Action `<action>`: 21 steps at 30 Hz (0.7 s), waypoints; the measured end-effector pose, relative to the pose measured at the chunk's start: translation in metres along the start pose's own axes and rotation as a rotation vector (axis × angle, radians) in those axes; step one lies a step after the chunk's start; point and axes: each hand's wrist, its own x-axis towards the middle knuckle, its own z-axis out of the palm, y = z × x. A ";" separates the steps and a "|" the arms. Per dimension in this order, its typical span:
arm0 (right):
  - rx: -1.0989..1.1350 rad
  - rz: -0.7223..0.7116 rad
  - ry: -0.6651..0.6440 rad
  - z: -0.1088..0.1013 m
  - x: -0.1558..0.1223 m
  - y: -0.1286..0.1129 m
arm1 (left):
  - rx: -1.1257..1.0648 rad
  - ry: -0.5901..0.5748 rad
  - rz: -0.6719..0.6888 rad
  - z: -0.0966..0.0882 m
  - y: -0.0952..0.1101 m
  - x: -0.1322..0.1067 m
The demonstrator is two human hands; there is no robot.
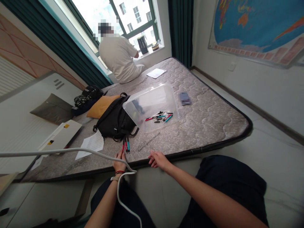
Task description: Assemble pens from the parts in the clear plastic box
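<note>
Left hand [119, 163] is resting at the mattress [209, 126] edge, fingers [121, 155] loosely together just below the light, stiff pens [126, 145], best pinched by their barrels, while right hand [158, 160] is lying beside it, fingers spread.

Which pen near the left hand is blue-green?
The teal pen, rightmost of the three by the left hand; the other two show red.

"Fabric protector" lettering [147, 143] on the quilted grey mattress [209, 123]

Pens [126, 145] lie on the mattress [209, 123], just in front of the backpack [114, 118]
</note>
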 end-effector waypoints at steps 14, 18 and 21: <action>-0.116 0.014 -0.040 0.001 0.003 0.007 | -0.095 -0.471 0.379 -0.013 -0.017 0.041; -0.144 0.011 -0.052 0.001 0.002 0.008 | -0.024 -0.559 0.415 -0.029 -0.015 0.053; -0.165 0.007 -0.064 0.002 0.001 0.008 | 0.036 -0.561 0.443 -0.036 -0.010 0.059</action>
